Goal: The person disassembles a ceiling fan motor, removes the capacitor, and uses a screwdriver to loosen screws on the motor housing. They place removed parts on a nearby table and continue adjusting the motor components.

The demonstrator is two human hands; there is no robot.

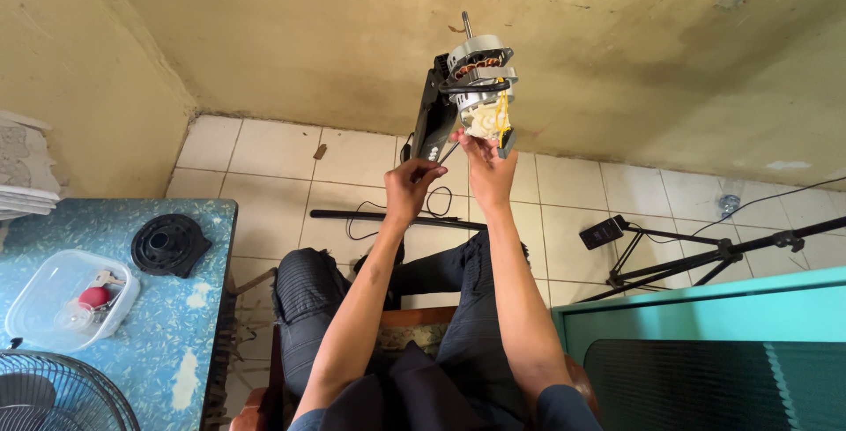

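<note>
I hold a fan motor (pixel 480 78) up at arm's length in front of the wall. It is silver with copper windings, a steel shaft on top and yellow wires on its side, and it sits in a black bracket (pixel 434 118). My right hand (pixel 487 167) grips the motor from below at its white lower part. My left hand (pixel 411 189) is closed around the lower end of the black bracket. Both my forearms reach up from my lap, and I sit on a wooden chair.
A blue patterned table (pixel 176 325) at the left carries a black round fan part (pixel 167 243) and a clear plastic box (pixel 70 300) of small parts. A fan grille (pixel 53 396) shows bottom left. A black tripod (pixel 705 259) and a black rod (pixel 388 217) lie on the tiled floor. A teal cabinet (pixel 705 316) stands right.
</note>
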